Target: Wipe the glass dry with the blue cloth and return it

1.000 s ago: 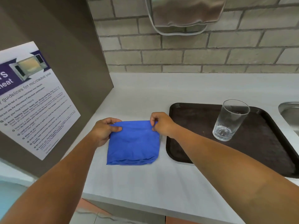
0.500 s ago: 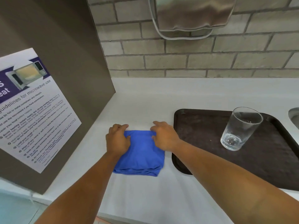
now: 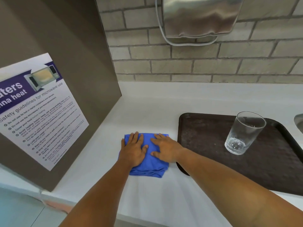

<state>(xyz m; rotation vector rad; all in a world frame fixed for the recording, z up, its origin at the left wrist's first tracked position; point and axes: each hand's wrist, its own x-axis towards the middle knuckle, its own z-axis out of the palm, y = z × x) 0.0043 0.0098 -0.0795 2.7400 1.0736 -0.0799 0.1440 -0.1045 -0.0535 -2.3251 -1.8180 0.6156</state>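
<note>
Both hands flat and spread, palms down on the folded blue cloth point(image 3: 148, 163), not gripping anything: left hand point(image 3: 133, 150) on its left half, right hand point(image 3: 165, 149) on its right half, fingers point(image 3: 136, 136) pointing to the wall. Cloth lies on the white desk point(image 3: 155, 199) just beside the left edge of the brown tray point(image 3: 196, 128)

Glass point(image 3: 244, 132) stands upright on the tray, far right part, well apart from both hands, nobody touching it. Looks empty; I can't tell from here if it's dry or wet, too clear to read droplets

My read on progress: glass parked on the tray, cloth folded and being pressed flat on the desk, so this looks like the tail end, wipe done and glass returned. Could equally be the start, cloth not yet lifted. I lean to end. Left if so: just lift the hands off

Writing: poster point(image 3: 37, 110) on the brown panel at left, purple header cut off, readable "...ters" and "...na heat", microwave picture, then "Safety guidelines for microwave use". Bullets too small, only bits like "Do not use tin foil". No brand visible on glass, tray or the steel dispenser point(image 3: 199, 17) on the brick wall
</note>
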